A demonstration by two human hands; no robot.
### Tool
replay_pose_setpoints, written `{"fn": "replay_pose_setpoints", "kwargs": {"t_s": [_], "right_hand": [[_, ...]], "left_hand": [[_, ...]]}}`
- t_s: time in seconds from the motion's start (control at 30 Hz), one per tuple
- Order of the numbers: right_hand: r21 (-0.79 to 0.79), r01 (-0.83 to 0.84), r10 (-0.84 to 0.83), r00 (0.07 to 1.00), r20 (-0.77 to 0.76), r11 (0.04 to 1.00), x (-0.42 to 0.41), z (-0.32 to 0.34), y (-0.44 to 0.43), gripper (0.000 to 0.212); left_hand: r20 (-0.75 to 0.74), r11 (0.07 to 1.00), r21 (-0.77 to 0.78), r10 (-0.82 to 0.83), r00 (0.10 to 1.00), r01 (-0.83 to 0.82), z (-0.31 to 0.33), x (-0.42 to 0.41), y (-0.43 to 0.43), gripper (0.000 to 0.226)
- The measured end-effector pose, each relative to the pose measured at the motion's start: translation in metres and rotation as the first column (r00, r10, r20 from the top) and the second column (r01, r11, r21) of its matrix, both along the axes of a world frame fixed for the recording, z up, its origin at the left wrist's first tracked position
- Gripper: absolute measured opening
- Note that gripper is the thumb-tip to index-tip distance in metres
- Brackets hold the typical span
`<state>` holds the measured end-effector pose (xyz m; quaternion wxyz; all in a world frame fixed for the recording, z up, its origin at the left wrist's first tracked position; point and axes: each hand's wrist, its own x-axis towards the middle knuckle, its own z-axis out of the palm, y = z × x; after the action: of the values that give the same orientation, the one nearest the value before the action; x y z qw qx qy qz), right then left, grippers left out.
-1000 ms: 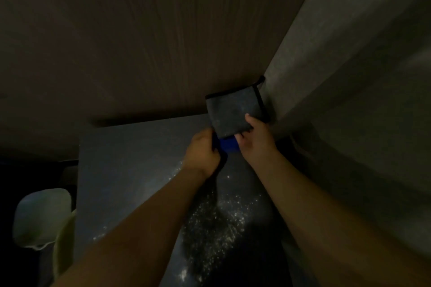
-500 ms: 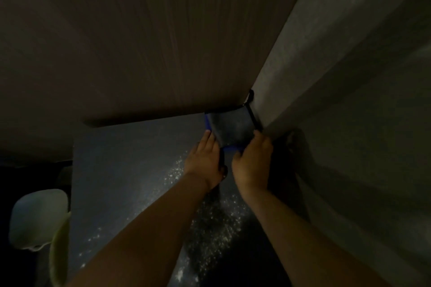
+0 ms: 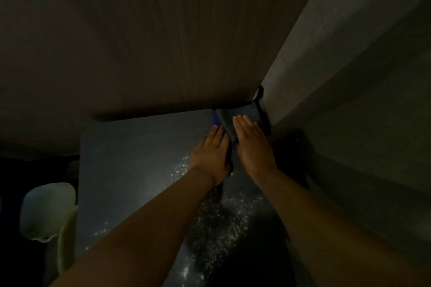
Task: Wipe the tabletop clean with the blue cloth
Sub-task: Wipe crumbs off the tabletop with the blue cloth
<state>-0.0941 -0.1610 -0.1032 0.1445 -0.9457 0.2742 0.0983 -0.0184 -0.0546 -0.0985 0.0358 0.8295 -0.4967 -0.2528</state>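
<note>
The scene is dim. A folded blue cloth (image 3: 241, 115) with a dark edge lies flat in the far right corner of the dark tabletop (image 3: 130, 158), against the two walls. My right hand (image 3: 253, 144) rests flat on the cloth, fingers straight and together. My left hand (image 3: 212, 154) lies flat on the table beside the cloth's left edge, fingertips touching it. White crumbs or powder (image 3: 217, 221) are scattered over the table between and below my forearms.
A wood-grain wall (image 3: 163, 42) runs along the table's far edge and a grey wall (image 3: 338, 65) along its right side. A pale chair back (image 3: 46, 209) stands off the table's left edge.
Both hands lowered the cloth from the air onto the table's far corner. Their grip went from pinching its lower edge to lying flat, the right palm on top.
</note>
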Motion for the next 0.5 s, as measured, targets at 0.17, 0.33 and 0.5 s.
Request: {"fn": "replay_pose_setpoints", "kwargs": {"t_s": [0.17, 0.33, 0.5], "right_hand": [[0.031, -0.005, 0.003, 0.997, 0.081, 1.000, 0.003, 0.005, -0.001, 0.060], [0.064, 0.041, -0.050, 0.987, 0.151, 0.997, 0.000, 0.011, -0.004, 0.058], [0.055, 0.127, -0.136, 0.972, 0.194, 0.990, 0.004, 0.021, -0.008, 0.058]], "left_hand": [[0.085, 0.993, 0.052, -0.114, 0.990, 0.110, 0.002, -0.005, -0.014, 0.083], [0.144, 0.973, 0.193, -0.156, 0.977, 0.127, -0.003, -0.003, -0.013, 0.082], [0.143, 0.978, 0.204, -0.074, 0.987, 0.043, 0.002, 0.002, -0.002, 0.071]]}}
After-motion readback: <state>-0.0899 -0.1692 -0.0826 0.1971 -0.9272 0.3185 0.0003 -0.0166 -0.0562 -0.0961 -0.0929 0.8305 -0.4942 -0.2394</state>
